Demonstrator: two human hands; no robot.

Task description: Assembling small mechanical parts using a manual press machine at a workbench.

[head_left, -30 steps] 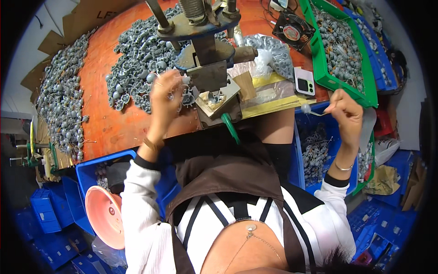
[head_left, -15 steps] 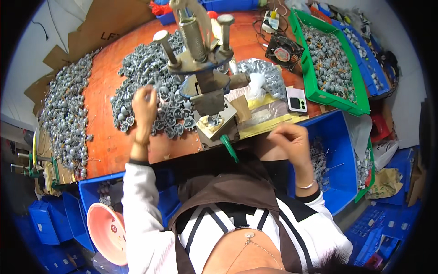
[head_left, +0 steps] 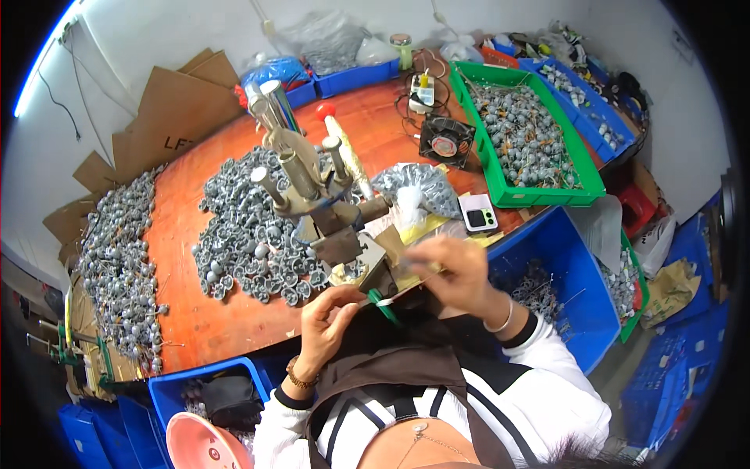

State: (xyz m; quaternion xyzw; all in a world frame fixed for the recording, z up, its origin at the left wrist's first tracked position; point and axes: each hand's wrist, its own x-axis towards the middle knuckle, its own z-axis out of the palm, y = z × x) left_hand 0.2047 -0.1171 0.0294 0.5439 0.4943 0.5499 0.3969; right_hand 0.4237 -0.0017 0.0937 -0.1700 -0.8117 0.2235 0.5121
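Grey and blurred, a small piece [head_left: 405, 264] shows at the fingertips of the right hand [head_left: 455, 272], just right of the frame's centre. That hand's fingers are curled inward; motion blur hides whether they grip the piece. Just left of it, the left hand [head_left: 330, 322] has thumb and forefinger brought close together beside a green handle [head_left: 391, 315]; whether anything is pinched there cannot be told. Directly above stands a metal press [head_left: 337, 247]. The step in hand appears to be handling a small part in front of the press; the next move seems to call for a steady fingertip hold, clear of the press head. Farther out, a heap of grey clips [head_left: 246, 254] covers the orange-red tabletop [head_left: 183, 324] left of centre. Round grey pieces with wires [head_left: 117, 266] line the left edge. A green tray [head_left: 547, 197] of similar pieces sits upper right, and a blue bin [head_left: 586, 324] lower right.
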